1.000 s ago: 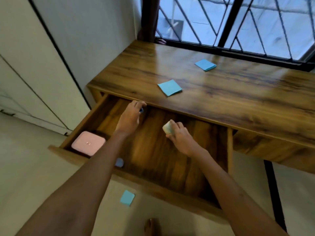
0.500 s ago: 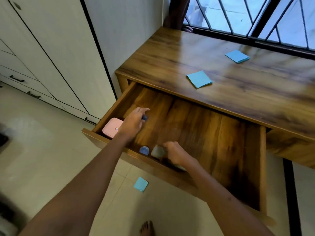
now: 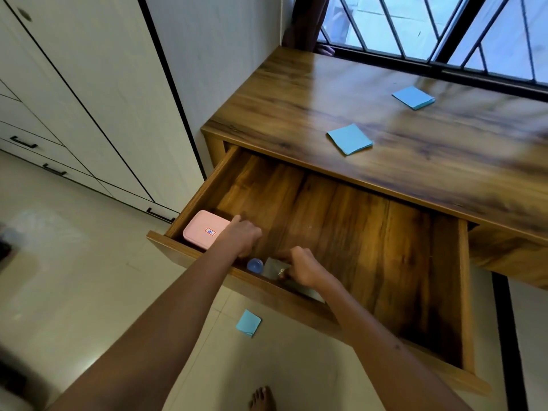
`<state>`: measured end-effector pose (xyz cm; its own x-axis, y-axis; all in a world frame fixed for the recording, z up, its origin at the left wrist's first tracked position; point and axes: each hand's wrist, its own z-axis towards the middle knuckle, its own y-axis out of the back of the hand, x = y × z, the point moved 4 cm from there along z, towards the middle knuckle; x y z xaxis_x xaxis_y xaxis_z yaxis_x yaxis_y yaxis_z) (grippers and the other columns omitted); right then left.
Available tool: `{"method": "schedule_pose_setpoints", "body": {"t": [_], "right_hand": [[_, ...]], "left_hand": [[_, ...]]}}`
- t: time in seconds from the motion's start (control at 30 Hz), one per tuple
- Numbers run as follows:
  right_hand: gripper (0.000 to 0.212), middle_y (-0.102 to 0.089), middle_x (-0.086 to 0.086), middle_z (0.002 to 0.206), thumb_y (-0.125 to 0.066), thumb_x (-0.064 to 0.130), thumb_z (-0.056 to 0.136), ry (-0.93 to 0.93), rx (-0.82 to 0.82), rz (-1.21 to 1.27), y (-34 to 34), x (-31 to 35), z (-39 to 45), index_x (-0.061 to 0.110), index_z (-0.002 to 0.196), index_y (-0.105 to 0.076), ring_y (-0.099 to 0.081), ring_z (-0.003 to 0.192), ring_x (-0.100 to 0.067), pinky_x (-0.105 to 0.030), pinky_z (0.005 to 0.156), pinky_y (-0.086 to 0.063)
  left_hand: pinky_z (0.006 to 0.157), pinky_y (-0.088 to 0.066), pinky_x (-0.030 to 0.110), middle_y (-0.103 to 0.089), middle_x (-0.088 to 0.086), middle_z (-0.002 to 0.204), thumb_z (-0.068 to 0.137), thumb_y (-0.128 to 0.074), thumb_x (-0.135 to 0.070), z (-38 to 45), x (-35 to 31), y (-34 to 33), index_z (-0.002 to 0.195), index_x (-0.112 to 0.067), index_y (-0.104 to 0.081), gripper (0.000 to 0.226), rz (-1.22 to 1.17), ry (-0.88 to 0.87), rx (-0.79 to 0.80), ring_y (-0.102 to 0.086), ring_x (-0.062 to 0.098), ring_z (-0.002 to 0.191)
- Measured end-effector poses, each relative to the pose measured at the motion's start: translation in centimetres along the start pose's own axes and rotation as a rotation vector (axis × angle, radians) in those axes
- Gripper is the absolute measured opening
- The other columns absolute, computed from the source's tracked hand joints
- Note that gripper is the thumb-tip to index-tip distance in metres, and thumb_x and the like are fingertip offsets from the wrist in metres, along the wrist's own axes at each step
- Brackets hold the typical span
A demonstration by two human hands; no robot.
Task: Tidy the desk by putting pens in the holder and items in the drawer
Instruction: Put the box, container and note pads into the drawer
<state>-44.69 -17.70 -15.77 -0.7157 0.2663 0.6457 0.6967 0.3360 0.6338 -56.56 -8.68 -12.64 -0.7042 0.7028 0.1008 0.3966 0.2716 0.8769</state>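
Now both hands are low in the front left corner of the open drawer (image 3: 464, 292). Half a second ago the left hand (image 3: 241, 237) was further back in the drawer with a small blue thing at its fingertips. It has come closer to the front edge, and that blue thing can not be seen in it any more. Its fingers are curled in and point down, and one finger touches the pink case (image 3: 204, 229). I cannot tell if it holds anything.

The right hand (image 3: 305, 266) stays by the front edge, as before. Its fingers are bent around a grey thing (image 3: 271, 266), which is partly hidden by the hand and the drawer front, so I cannot tell what it is. A small round blue thing (image 3: 255, 265) lies just beside it, between the two hands. It looks like a cap or a little ball, too small to tell.

Two blue sticky note pads are on the desk (image 3: 296, 108), one near the front edge (image 3: 350, 138) and one near the back edge by the window (image 3: 413, 97). One more blue note (image 3: 248, 323) lies on the floor under the drawer. A bare foot (image 3: 262, 398) is cut off at the bottom.
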Motion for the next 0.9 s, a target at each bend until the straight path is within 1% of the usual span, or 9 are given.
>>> {"method": "schedule_pose_setpoints", "body": {"t": [0.1, 0.37, 0.5, 0.6, 0.67, 0.73, 0.8, 0.87, 0.9], "right_hand": [[0.043, -0.056, -0.010, 0.132, -0.053, -0.004, 0.090, -0.009, -0.018, 0.034, 0.0, 0.2, -0.1, 0.009, 0.131, -0.052, -0.053, 0.123, -0.021, -0.030, 0.100, -0.047], [0.042, -0.057, -0.010, 0.131, -0.055, -0.002, 0.090, -0.039, -0.036, 0.079, 0.0, 0.0, -0.5, 0.008, 0.131, -0.054, -0.054, 0.121, -0.019, -0.031, 0.101, -0.047], [0.047, -0.056, -0.008, 0.133, -0.061, 0.003, 0.088, -0.075, -0.027, 0.138, 0.1, -0.4, -1.0, 0.008, 0.133, -0.052, -0.051, 0.125, -0.019, -0.026, 0.099, -0.043], [0.048, -0.055, -0.007, 0.135, -0.064, 0.005, 0.086, -0.082, -0.038, 0.127, 0.1, -0.7, -1.2, 0.009, 0.133, -0.052, -0.050, 0.127, -0.019, -0.030, 0.104, -0.042], [0.048, -0.055, -0.008, 0.135, -0.064, 0.005, 0.087, -0.051, -0.051, 0.094, -0.1, -0.7, -1.2, 0.009, 0.133, -0.052, -0.050, 0.128, -0.021, -0.033, 0.107, -0.042], [0.040, -0.056, -0.013, 0.133, -0.055, 0.007, 0.093, -0.007, -0.125, 0.027, 0.5, -0.7, -1.6, 0.005, 0.132, -0.051, -0.054, 0.121, -0.025, -0.034, 0.099, -0.048], [0.036, -0.057, -0.015, 0.129, -0.048, 0.010, 0.096, 0.016, -0.234, -0.016, 1.4, -1.0, -1.7, 0.006, 0.132, -0.050, -0.058, 0.112, -0.025, -0.035, 0.091, -0.052], [0.038, -0.057, -0.008, 0.130, -0.056, 0.015, 0.093, 0.027, -0.302, 0.028, 3.0, -0.8, -2.2, 0.014, 0.131, -0.052, -0.056, 0.118, -0.022, -0.039, 0.095, -0.051], [0.040, -0.055, -0.005, 0.133, -0.058, 0.016, 0.092, 0.013, -0.381, 0.011, 4.2, -0.8, -2.5, 0.016, 0.132, -0.052, -0.052, 0.123, -0.021, -0.039, 0.100, -0.048]], "left_hand": [[0.114, -0.016, 0.045, -0.061, 0.006, 0.114, 0.091, -0.056, -0.012, 0.1, -0.1, -0.2, 0.107, -0.014, -0.057, 0.016, 0.041, 0.013, -0.003, -0.053, 0.023, 0.115], [0.112, -0.022, 0.042, -0.064, 0.005, 0.108, 0.090, -0.057, -0.014, -0.2, 0.0, -0.2, 0.101, -0.015, -0.059, 0.011, 0.051, -0.038, -0.034, -0.057, 0.022, 0.108], [0.105, -0.035, 0.038, -0.062, 0.006, 0.112, 0.090, -0.058, -0.011, -0.6, 0.3, -0.2, 0.104, -0.015, -0.060, 0.014, -0.074, -0.044, -0.061, -0.053, 0.025, 0.110], [0.094, -0.047, 0.038, -0.060, 0.007, 0.111, 0.089, -0.058, -0.009, -0.4, 0.6, -0.2, 0.107, -0.016, -0.059, 0.020, -0.228, -0.032, -0.080, -0.054, 0.026, 0.108], [0.087, -0.052, 0.036, -0.061, 0.006, 0.107, 0.089, -0.057, -0.010, -0.2, 0.3, 0.2, 0.109, -0.017, -0.059, 0.022, -0.303, -0.036, -0.090, -0.058, 0.022, 0.101], [0.084, -0.053, 0.034, -0.062, 0.004, 0.104, 0.090, -0.056, -0.015, 0.0, -0.6, 1.1, 0.110, -0.018, -0.059, 0.020, -0.346, -0.050, -0.126, -0.060, 0.019, 0.095], [0.086, -0.052, 0.035, -0.063, 0.002, 0.106, 0.091, -0.055, -0.019, 0.1, -1.6, 2.3, 0.112, -0.019, -0.059, 0.021, -0.368, -0.059, -0.204, -0.060, 0.018, 0.098], [0.092, -0.048, 0.035, -0.061, 0.002, 0.114, 0.090, -0.056, -0.021, 0.5, -2.6, 3.4, 0.119, -0.020, -0.057, 0.028, -0.333, -0.078, -0.318, -0.056, 0.019, 0.107], [0.096, -0.045, 0.035, -0.059, 0.002, 0.120, 0.090, -0.056, -0.022, 0.8, -3.2, 4.1, 0.123, -0.020, -0.055, 0.033, -0.299, -0.094, -0.373, -0.052, 0.020, 0.113]]}}
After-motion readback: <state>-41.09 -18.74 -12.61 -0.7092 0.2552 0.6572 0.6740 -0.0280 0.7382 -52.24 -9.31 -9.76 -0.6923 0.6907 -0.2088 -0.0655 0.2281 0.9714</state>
